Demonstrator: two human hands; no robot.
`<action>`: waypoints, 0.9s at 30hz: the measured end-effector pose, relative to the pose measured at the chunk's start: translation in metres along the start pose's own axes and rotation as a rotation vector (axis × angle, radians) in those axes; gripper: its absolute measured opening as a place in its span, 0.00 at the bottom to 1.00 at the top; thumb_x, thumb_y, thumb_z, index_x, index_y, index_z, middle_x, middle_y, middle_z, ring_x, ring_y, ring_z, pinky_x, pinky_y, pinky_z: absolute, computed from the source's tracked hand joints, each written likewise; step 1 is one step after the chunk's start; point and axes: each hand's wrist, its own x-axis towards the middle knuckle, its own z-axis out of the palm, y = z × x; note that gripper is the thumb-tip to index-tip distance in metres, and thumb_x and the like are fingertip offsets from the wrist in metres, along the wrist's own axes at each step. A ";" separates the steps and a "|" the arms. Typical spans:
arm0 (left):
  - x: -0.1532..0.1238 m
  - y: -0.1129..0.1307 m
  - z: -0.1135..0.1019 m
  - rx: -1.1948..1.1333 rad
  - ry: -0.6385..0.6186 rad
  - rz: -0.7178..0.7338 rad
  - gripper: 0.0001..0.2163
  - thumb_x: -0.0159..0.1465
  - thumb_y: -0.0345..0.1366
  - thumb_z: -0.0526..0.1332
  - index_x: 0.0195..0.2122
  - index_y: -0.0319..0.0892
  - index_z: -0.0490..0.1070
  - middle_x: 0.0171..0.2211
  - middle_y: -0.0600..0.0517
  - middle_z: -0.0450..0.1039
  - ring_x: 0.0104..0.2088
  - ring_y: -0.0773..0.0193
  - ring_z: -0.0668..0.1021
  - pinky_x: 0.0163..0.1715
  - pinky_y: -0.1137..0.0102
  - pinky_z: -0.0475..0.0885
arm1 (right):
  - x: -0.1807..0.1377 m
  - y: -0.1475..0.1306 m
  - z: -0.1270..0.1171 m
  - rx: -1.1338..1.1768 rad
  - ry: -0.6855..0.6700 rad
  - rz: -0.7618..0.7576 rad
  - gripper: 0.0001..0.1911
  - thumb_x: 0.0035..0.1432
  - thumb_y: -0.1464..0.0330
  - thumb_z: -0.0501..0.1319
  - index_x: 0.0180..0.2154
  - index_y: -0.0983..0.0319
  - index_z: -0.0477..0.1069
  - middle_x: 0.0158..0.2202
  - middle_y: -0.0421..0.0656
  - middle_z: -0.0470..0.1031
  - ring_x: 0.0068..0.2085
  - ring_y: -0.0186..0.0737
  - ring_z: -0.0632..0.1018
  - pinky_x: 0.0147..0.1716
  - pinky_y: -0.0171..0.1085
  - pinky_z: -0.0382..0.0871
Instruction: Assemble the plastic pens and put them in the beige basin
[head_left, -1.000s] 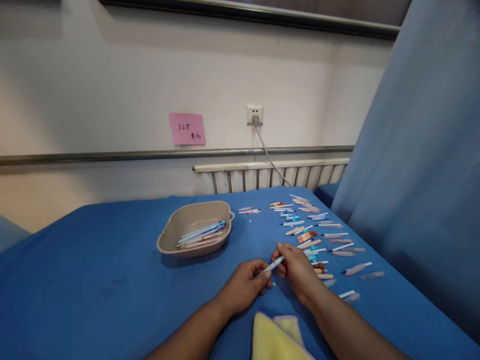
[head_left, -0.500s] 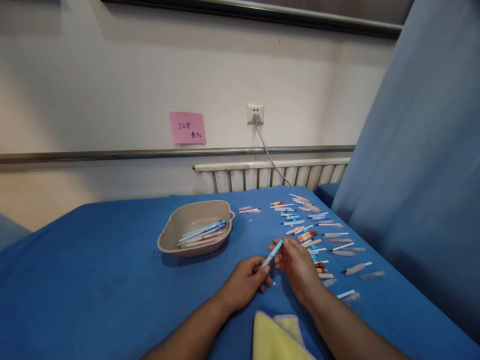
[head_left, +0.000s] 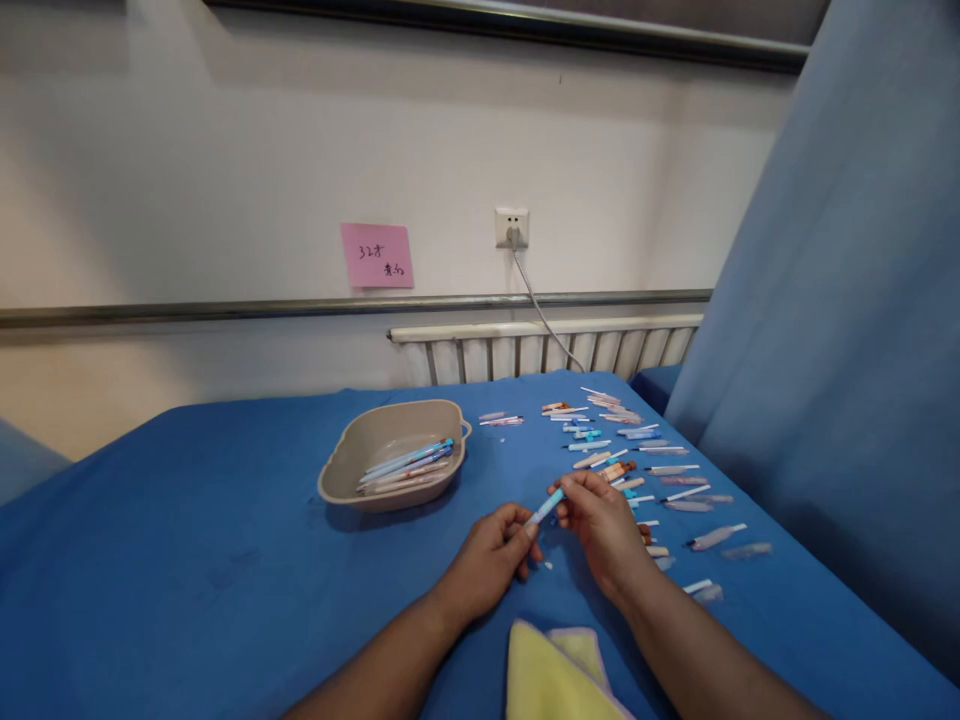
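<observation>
A light blue pen (head_left: 545,506) is held at a slant between my two hands above the blue cloth. My left hand (head_left: 496,552) pinches its lower end, thumb on top. At the upper end, the fingers of my right hand (head_left: 600,525) close round its tip. Rows of pen parts (head_left: 585,446) lie to the right: coloured barrels, clips and thin refills. Left of my hands stands a beige basin (head_left: 345,440) holding several assembled-looking pens (head_left: 405,470) in blue and pink.
A folded yellow cloth (head_left: 551,675) lies near the front edge between my forearms. Blue sheeting (head_left: 187,520) covers the surface. Behind it are a white bed rail (head_left: 525,332) and a plugged socket (head_left: 512,230). A blue curtain (head_left: 817,300) hangs on the right.
My right hand's fingers have closed over the pen's upper end, which stood out more before. My left hand still holds the lower end.
</observation>
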 end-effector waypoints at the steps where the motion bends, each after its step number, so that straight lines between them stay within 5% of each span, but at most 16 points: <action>1: -0.001 0.000 0.000 0.003 0.002 0.014 0.13 0.62 0.46 0.54 0.35 0.39 0.65 0.25 0.53 0.72 0.19 0.72 0.69 0.19 0.77 0.61 | 0.000 -0.001 0.000 0.006 -0.011 0.007 0.12 0.44 0.62 0.68 0.24 0.64 0.72 0.21 0.39 0.71 0.21 0.29 0.67 0.20 0.28 0.59; 10: -0.006 0.024 -0.017 0.142 0.101 0.162 0.10 0.63 0.42 0.53 0.38 0.41 0.67 0.30 0.51 0.75 0.26 0.67 0.74 0.28 0.74 0.67 | 0.001 -0.005 -0.002 0.069 0.080 -0.004 0.15 0.46 0.58 0.66 0.29 0.63 0.72 0.28 0.42 0.76 0.21 0.30 0.69 0.18 0.29 0.60; 14: 0.000 0.049 -0.063 0.296 0.239 0.186 0.11 0.61 0.42 0.54 0.40 0.43 0.67 0.33 0.50 0.77 0.30 0.64 0.76 0.32 0.72 0.69 | 0.003 -0.006 -0.002 0.046 0.119 0.018 0.14 0.44 0.59 0.66 0.29 0.62 0.71 0.28 0.42 0.76 0.20 0.29 0.69 0.18 0.29 0.59; 18: 0.019 0.063 -0.129 0.851 0.347 0.075 0.12 0.61 0.44 0.53 0.38 0.43 0.70 0.36 0.52 0.76 0.37 0.62 0.76 0.37 0.72 0.67 | 0.004 -0.006 -0.001 0.029 0.093 0.037 0.14 0.44 0.59 0.66 0.29 0.62 0.71 0.27 0.41 0.76 0.20 0.28 0.69 0.17 0.28 0.59; 22: 0.041 0.051 -0.179 1.075 0.392 -0.125 0.08 0.60 0.38 0.56 0.33 0.40 0.71 0.35 0.49 0.75 0.38 0.58 0.75 0.38 0.69 0.66 | 0.006 -0.004 -0.001 -0.010 0.075 0.032 0.14 0.44 0.59 0.65 0.28 0.63 0.71 0.26 0.42 0.76 0.19 0.29 0.69 0.17 0.28 0.58; 27: 0.060 0.024 -0.203 1.203 0.287 -0.347 0.08 0.61 0.36 0.58 0.37 0.37 0.71 0.37 0.48 0.73 0.38 0.60 0.75 0.39 0.64 0.70 | 0.010 -0.005 -0.002 -0.022 0.067 0.014 0.14 0.45 0.58 0.65 0.28 0.63 0.71 0.26 0.42 0.76 0.19 0.29 0.69 0.16 0.29 0.58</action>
